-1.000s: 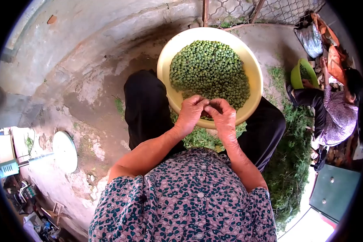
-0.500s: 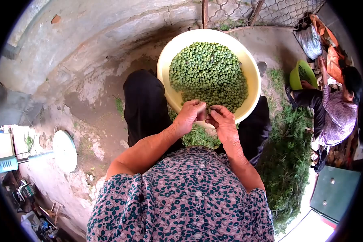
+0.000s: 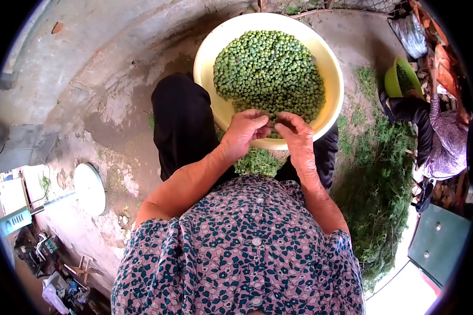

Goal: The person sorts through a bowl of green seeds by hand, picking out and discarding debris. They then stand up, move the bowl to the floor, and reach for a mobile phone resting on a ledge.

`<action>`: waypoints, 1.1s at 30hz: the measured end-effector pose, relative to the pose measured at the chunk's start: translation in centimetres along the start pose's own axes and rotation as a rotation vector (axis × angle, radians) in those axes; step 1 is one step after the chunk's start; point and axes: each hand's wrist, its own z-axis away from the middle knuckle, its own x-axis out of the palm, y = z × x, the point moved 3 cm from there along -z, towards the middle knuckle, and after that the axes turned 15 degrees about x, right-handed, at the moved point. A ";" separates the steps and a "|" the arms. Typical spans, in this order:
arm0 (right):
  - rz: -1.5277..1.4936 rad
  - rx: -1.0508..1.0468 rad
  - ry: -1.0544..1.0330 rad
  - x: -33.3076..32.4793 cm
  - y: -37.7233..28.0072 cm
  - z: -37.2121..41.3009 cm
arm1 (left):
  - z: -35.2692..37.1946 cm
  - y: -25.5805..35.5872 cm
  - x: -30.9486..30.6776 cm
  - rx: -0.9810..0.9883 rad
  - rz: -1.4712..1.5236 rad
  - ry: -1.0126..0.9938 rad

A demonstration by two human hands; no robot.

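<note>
A pale yellow basin (image 3: 204,58) rests between my knees, with a heap of small round green fruits (image 3: 268,68) in it. Over the basin's near rim, my left hand (image 3: 245,130) has its fingers curled and thumb against fingertips, pinching something too small to make out. Close on its right is my right hand (image 3: 295,128), its thumb and forefinger also bent together. Whatever lies between its fingertips is hidden. The two hands' fingertips are a small gap apart.
Plucked green plants (image 3: 376,194) lie in a pile at the right. Beyond them sits another person (image 3: 446,142) with a green bowl (image 3: 390,81). A pale fan (image 3: 89,189) stands at the left, and a green cabinet (image 3: 439,241) at the lower right.
The view has shifted, so the basin appears higher and larger. My fingertips, which were close together, are now slightly farther apart over the near rim.
</note>
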 end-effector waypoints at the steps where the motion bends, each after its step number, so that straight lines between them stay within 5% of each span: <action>1: -0.032 -0.012 -0.037 0.1 0.0 -0.2 | -0.1 0.0 0.2 0.010 -0.008 -0.016; 6: -0.098 0.047 0.162 -2.6 -0.1 -0.5 | 1.8 0.2 0.8 0.075 -0.723 -0.438; 9: -0.141 0.029 0.231 -4.0 0.5 -0.4 | 3.4 -1.4 1.0 0.302 -1.519 -0.886; 13: -0.158 0.026 0.276 -5.0 1.3 -0.3 | 3.8 -1.5 1.0 0.283 -1.633 -1.114; 18: -0.119 0.029 0.386 -6.9 0.5 -1.3 | -0.5 7.9 1.8 0.523 -1.181 -0.638; 19: -0.130 0.030 0.397 -7.1 0.3 -1.6 | -2.0 9.3 1.2 0.394 -0.993 -0.453; 21: -0.115 0.040 0.402 -7.2 -0.1 -2.3 | -2.4 14.3 2.9 0.434 -0.763 -0.243; 24: -0.058 0.017 0.399 -6.8 -0.6 -3.6 | -5.0 16.9 3.0 0.486 -0.472 -0.134; 27: 0.036 0.034 0.396 -6.4 -0.4 -5.8 | -8.1 18.0 2.6 0.504 -0.503 -0.165; 33: 0.351 0.079 0.382 -5.8 0.3 -9.6 | -12.7 16.3 -1.7 0.324 -0.268 0.045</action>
